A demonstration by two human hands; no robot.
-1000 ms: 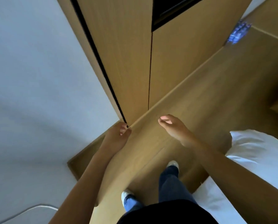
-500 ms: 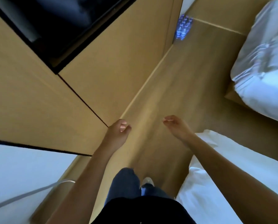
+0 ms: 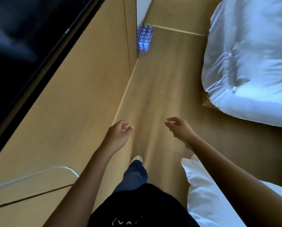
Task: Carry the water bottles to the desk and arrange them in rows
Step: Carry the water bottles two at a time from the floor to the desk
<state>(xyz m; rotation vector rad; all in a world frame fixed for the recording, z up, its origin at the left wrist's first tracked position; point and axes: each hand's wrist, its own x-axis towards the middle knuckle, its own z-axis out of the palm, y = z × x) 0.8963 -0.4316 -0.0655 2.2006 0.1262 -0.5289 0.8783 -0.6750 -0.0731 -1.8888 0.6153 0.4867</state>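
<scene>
Left hand (image 3: 119, 136) loosely curled, empty; right hand (image 3: 179, 129) relaxed, empty. Wrapped water bottle pack (image 3: 144, 38) on floor (image 3: 161, 82) far ahead of hands.

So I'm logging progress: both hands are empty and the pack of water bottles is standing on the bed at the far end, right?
Not quite. The head view shows the pack on the floor by the wall corner, not on the bed. Both hands, left and right, are empty.

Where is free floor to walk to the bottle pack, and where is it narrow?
The wooden floor is bare between the wooden wall panels and the beds, up to the bottle pack. It is narrowest beside the near bedding. Left hand and right hand hold nothing.
</scene>
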